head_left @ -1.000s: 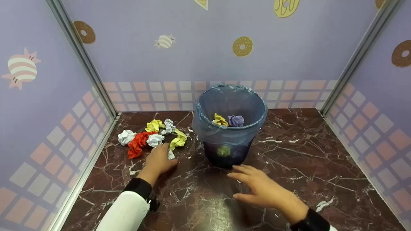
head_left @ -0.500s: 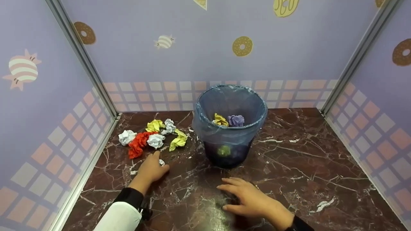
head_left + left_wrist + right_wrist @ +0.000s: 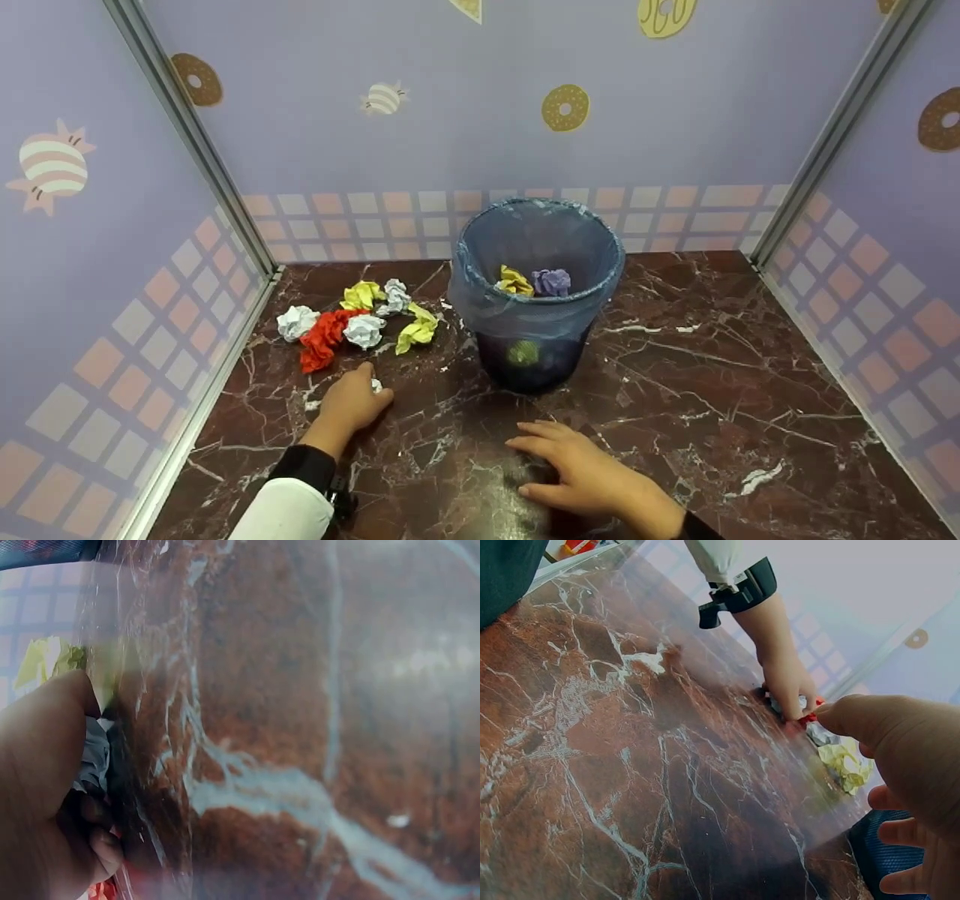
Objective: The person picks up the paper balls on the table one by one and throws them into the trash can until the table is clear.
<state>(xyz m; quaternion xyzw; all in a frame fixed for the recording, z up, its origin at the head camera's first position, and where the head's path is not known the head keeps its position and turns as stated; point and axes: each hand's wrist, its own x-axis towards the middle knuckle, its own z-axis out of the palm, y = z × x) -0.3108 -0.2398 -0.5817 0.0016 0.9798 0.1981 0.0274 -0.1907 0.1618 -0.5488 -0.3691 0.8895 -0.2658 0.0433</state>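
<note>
My left hand (image 3: 350,403) grips a small white crumpled paper ball (image 3: 376,385) low over the tabletop, most of it hidden by the fingers. In the left wrist view the white paper (image 3: 94,754) shows between thumb and curled fingers. Just beyond the hand lie a red crumpled paper (image 3: 322,341), a white ball (image 3: 364,331) and a yellow crumpled paper (image 3: 417,328). My right hand (image 3: 574,469) hovers in front of the bin with fingers apart and relaxed, holding nothing.
A dark bin (image 3: 531,367) with a blue liner (image 3: 480,300) stands mid-table; a yellow paper (image 3: 515,281) and a purple one (image 3: 552,283) show inside. Farther back left sit another yellow paper (image 3: 363,295) and white balls (image 3: 298,322). Walls enclose the marbled tabletop (image 3: 712,360).
My left hand has drawn back toward me with the white paper ball, away from the pile. The right hand has shifted slightly left and nearer to me.
</note>
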